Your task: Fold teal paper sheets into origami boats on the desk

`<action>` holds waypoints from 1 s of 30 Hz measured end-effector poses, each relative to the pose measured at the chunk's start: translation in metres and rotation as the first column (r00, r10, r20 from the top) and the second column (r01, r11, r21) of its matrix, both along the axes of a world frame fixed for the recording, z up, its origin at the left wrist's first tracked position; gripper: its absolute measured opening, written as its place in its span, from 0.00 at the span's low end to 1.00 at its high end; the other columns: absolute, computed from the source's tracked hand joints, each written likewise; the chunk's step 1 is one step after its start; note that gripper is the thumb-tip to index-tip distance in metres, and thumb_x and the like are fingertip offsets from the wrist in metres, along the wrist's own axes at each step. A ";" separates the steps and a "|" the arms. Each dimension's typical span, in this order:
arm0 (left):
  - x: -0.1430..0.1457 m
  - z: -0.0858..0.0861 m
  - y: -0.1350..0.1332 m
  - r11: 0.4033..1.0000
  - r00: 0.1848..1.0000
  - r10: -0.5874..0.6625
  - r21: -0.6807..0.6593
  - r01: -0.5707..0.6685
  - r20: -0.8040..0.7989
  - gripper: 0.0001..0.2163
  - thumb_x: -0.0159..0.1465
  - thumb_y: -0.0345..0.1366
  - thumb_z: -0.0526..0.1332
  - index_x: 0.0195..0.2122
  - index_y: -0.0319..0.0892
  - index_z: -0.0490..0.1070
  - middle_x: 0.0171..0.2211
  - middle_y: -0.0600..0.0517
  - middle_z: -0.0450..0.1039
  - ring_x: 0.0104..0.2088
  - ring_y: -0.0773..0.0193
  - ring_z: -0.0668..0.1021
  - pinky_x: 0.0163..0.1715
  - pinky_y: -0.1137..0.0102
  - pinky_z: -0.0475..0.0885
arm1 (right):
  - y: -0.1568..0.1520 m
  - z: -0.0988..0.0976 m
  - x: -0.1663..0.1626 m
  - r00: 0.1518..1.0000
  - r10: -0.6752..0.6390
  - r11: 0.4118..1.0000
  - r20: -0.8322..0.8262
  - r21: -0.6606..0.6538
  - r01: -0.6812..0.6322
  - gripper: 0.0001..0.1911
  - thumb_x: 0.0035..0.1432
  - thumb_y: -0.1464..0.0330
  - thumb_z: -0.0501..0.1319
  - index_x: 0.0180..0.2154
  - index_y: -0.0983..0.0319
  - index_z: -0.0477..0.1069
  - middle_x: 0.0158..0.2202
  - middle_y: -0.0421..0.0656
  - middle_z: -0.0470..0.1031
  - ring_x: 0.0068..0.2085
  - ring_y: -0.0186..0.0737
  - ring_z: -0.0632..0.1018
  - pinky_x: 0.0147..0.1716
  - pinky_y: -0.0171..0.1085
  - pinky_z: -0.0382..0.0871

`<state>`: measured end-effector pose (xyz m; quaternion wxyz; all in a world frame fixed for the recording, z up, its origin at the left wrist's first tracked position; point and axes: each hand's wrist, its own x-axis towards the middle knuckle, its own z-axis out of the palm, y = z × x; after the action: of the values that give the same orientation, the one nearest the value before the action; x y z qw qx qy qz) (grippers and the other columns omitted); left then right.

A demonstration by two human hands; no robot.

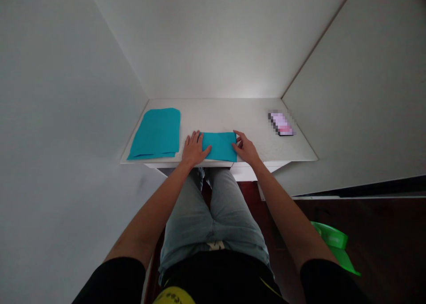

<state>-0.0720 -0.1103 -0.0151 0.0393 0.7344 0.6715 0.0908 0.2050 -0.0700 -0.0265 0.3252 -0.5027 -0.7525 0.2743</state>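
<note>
A small folded teal cloth [220, 146] lies near the front edge of a white table [233, 115]. My left hand [194, 148] rests flat on the cloth's left end, fingers spread, holding nothing. My right hand [245, 147] touches the cloth's right edge with its fingers stretched out. A stack of larger teal cloths [156, 133] lies flat at the table's left side, apart from both hands.
A phone [281, 123] with a lit, blurred screen lies at the table's right rear. White walls close in on the left, back and right. A green plastic object [334, 244] sits on the dark floor to my right. My legs are under the table's front edge.
</note>
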 end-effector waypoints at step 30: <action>0.000 -0.002 0.001 1.000 1.000 0.001 0.004 -0.001 0.008 0.42 0.74 0.63 0.49 0.78 0.37 0.55 0.80 0.40 0.50 0.80 0.46 0.53 0.79 0.50 0.47 | 0.003 -0.007 0.000 0.999 -0.030 1.000 -0.042 0.002 0.030 0.27 0.63 0.60 0.64 0.62 0.57 0.69 0.44 0.42 0.79 0.30 0.38 0.76 0.34 0.40 0.72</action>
<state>-0.0725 -0.1097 -0.0171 0.0403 0.7338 0.6715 0.0950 0.2052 -0.0672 -0.0336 0.3457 -0.5078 -0.7381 0.2790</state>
